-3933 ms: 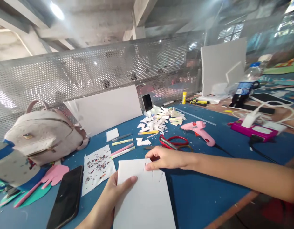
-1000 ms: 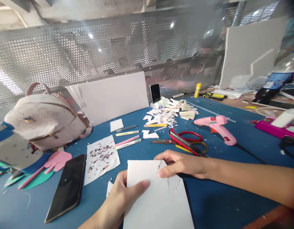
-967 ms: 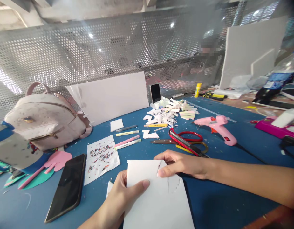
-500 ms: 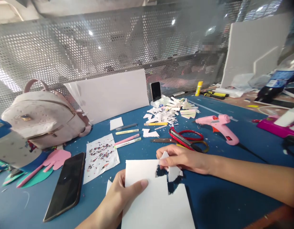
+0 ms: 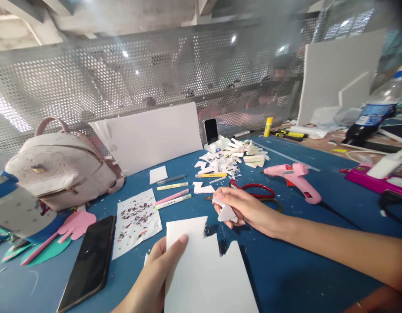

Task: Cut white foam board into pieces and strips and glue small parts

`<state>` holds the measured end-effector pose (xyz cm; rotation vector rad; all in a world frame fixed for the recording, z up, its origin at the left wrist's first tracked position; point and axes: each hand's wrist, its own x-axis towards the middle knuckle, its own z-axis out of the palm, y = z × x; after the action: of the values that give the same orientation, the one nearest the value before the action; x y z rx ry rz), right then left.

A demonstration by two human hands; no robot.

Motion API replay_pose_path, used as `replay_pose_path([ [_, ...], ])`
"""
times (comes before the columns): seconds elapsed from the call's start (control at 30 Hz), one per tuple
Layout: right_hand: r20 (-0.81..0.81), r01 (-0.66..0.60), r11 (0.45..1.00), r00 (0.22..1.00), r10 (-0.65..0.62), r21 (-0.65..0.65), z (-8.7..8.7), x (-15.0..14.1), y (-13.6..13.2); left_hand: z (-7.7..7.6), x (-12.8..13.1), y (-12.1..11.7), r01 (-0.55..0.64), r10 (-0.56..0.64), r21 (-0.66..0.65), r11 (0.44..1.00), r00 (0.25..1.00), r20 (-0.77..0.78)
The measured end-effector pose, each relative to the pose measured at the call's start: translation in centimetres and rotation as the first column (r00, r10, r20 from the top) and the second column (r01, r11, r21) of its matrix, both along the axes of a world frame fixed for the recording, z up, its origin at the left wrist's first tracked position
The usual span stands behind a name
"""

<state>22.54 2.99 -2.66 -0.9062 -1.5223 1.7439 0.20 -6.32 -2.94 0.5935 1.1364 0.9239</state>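
Observation:
My left hand [image 5: 161,265] grips a white foam board sheet [image 5: 207,278] by its left edge, thumb on top. A jagged notch is cut into the sheet's far right corner, and dark edges show inside it. My right hand [image 5: 249,208] pinches a small, angular piece of white foam board [image 5: 227,213] just beyond the notch, apart from the sheet. Partly hidden behind that hand lie scissors with red handles [image 5: 261,185]. An L-shaped white scrap [image 5: 203,188] rests on the blue table just left of them.
A pile of white scraps [image 5: 223,158] lies farther back. The pink glue gun [image 5: 297,176] is to the right. Several pens, a yellow one [image 5: 173,185] among them, and a speckled paper [image 5: 138,217] lie left of centre, with a black phone [image 5: 90,261] and a backpack [image 5: 64,161] beyond.
My right hand has drawn the small foam piece out of the notch and away from the sheet. The sheet has shifted slightly left. The red utility knife is now mostly hidden by my right hand.

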Motion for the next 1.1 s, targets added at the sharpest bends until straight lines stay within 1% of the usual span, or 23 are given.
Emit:
replay_pose_path([
  [0.07, -0.005, 0.015, 1.0, 1.0, -0.015, 0.003, 0.4, 0.1, 0.0, 0.2, 0.0, 0.1, -0.039, 0.039, -0.007, 0.999, 0.999, 0.011],
  [0.13, -0.002, 0.025, 1.0, 1.0, -0.025, 0.002, 0.6, 0.4, -0.1, 0.6, -0.1, 0.2, -0.097, 0.096, -0.029, 0.995, 0.995, -0.016],
  [0.2, 0.022, 0.028, 1.0, 0.999, -0.028, 0.007, 0.4, 0.7, -0.2, 1.3, -0.5, 0.2, -0.157, 0.154, -0.051, 0.986, 0.987, -0.048],
  [0.27, 0.05, 0.011, 1.0, 0.999, -0.013, 0.028, -0.1, 1.1, -0.1, 2.4, -1.2, 0.3, -0.187, 0.184, -0.041, 0.982, 0.981, -0.068],
  [0.33, 0.055, -0.019, 0.998, 0.998, 0.016, 0.062, -0.9, 1.4, -0.1, 3.9, -2.0, 1.1, -0.174, 0.178, 0.044, 0.984, 0.98, -0.091],
  [0.37, 0.054, -0.034, 0.996, 0.998, 0.03, 0.078, -1.3, 1.5, -0.1, 4.7, -2.5, 1.9, -0.16, 0.174, 0.123, 0.979, 0.979, -0.11],
  [0.4, 0.057, -0.045, 0.995, 0.998, 0.04, 0.092, -1.6, 1.5, -0.1, 5.6, -3.0, 3.0, -0.137, 0.171, 0.233, 0.963, 0.976, -0.132],
  [0.43, 0.069, -0.052, 0.993, 0.997, 0.045, 0.106, -1.9, 1.5, -0.2, 6.5, -3.5, 4.5, -0.112, 0.185, 0.377, 0.92, 0.969, -0.165],
  [0.47, 0.085, -0.06, 0.991, 0.995, 0.05, 0.121, -2.0, 1.5, -0.3, 7.3, -4.0, 6.2, -0.096, 0.223, 0.523, 0.847, 0.957, -0.185],
  [0.5, 0.107, -0.071, 0.988, 0.993, 0.057, 0.136, -2.1, 1.5, -0.5, 8.1, -4.4, 8.3, -0.095, 0.274, 0.648, 0.756, 0.945, -0.18],
  [0.53, 0.129, -0.089, 0.984, 0.989, 0.069, 0.152, -2.1, 1.5, -0.7, 8.7, -4.8, 10.6, -0.099, 0.319, 0.737, 0.669, 0.933, -0.164],
  [0.57, 0.146, -0.107, 0.979, 0.986, 0.082, 0.171, -2.0, 1.4, -0.9, 9.1, -5.1, 13.0, -0.119, 0.354, 0.779, 0.616, 0.925, -0.139],
  [0.6, 0.157, -0.123, 0.974, 0.983, 0.094, 0.188, -1.9, 1.4, -1.0, 9.4, -5.3, 15.6, -0.131, 0.377, 0.799, 0.587, 0.917, -0.127],
  [0.67, 0.161, -0.142, 0.968, 0.981, 0.109, 0.208, -1.8, 1.5, -1.3, 9.2, -5.7, 20.7, -0.168, 0.451, 0.822, 0.543, 0.885, -0.117],
  [0.73, 0.145, -0.131, 0.968, 0.984, 0.101, 0.215, -1.9, 1.6, -1.4, 8.3, -5.9, 25.3, -0.178, 0.517, 0.834, 0.523, 0.844, -0.144],
  [0.8, 0.122, -0.112, 0.97, 0.989, 0.087, 0.216, -2.0, 1.7, -1.3, 6.9, -5.8, 28.9, -0.165, 0.571, 0.84, 0.517, 0.798, -0.195],
  [0.83, 0.112, -0.103, 0.97, 0.991, 0.079, 0.22, -2.1, 1.8, -1.3, 6.3, -5.8, 30.3, -0.149, 0.594, 0.845, 0.514, 0.773, -0.225],
  [0.9, 0.102, -0.09, 0.969, 0.992, 0.068, 0.23, -2.3, 1.8, -1.2, 5.1, -5.7, 32.2, -0.11, 0.644, 0.858, 0.502, 0.71, -0.286],
  [0.97, 0.103, -0.088, 0.968, 0.993, 0.066, 0.235, -2.4, 1.7, -1.1, 4.5, -5.8, 33.0, -0.066, 0.708, 0.882, 0.467, 0.625, -0.328],
  [1.03, 0.106, -0.083, 0.968, 0.993, 0.06, 0.235, -2.4, 1.7, -1.2, 4.5, -5.9, 32.9, -0.014, 0.778, 0.912, 0.41, 0.527, -0.342],
  [1.1, 0.093, -0.07, 0.97, 0.994, 0.049, 0.234, -2.4, 1.7, -1.2, 5.0, -6.0, 32.2, 0.06, 0.827, 0.933, 0.355, 0.445, -0.343],
])
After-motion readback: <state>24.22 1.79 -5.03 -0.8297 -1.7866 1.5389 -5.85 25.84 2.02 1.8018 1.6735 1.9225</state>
